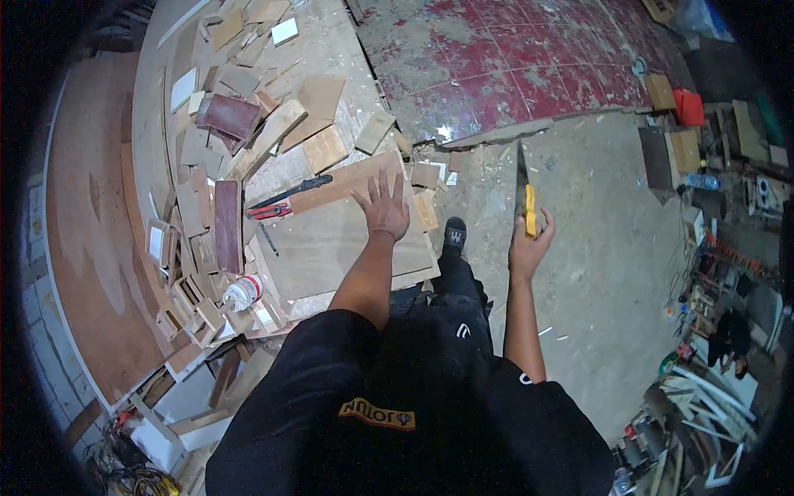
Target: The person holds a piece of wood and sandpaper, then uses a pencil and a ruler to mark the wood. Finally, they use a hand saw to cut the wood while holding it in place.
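Plywood board (331, 236) lay left of frame centre under the flat, spread left hand (383, 207); the right hand (527, 244) gripped an upright handsaw (523, 194) just right of it.

Matt wooden board (347, 236); yellow plastic-handled saw (524, 194) with metal blade.

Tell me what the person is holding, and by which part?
The right hand grips a handsaw with a yellow handle by that handle, blade pointing away. The left hand lies flat on a wooden board.

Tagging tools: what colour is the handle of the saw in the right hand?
Yellow handle, gripped by the right hand; head view.
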### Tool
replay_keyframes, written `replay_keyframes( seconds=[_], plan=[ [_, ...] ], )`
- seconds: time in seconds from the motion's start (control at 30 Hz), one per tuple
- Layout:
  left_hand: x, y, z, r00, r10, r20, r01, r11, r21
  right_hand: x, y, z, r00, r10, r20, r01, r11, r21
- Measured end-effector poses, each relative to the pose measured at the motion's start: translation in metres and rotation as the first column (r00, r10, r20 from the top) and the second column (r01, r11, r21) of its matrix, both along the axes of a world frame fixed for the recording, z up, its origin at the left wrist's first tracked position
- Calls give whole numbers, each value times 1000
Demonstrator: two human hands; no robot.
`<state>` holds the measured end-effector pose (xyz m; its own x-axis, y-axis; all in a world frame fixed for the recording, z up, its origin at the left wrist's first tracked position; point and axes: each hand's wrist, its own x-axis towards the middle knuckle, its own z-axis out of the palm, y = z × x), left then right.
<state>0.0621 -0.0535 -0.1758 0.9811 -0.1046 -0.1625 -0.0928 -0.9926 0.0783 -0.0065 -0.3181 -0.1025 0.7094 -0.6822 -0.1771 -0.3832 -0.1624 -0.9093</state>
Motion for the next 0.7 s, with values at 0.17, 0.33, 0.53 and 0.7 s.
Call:
replay_keyframes(
  seconds=[0.17,0.33,0.53,0.7],
  plan=[
    [5,4,-10,999,-23,-42,21,999,-37,-73,10,-13,979,-184,-86,197,963,185],
    [7,0,1,996,41,-75,-45,998,-50,-110,27,-20,929,-252,-272,362,775,517],
    [7,-17,11,971,211,-116,-217,975,-46,-129,38,13,935,-345,-82,300,648,700],
    [12,-19,-2,980,192,-55,-189,981,53,-133,72,7,981,-98,-167,133,967,217]
  ],
)
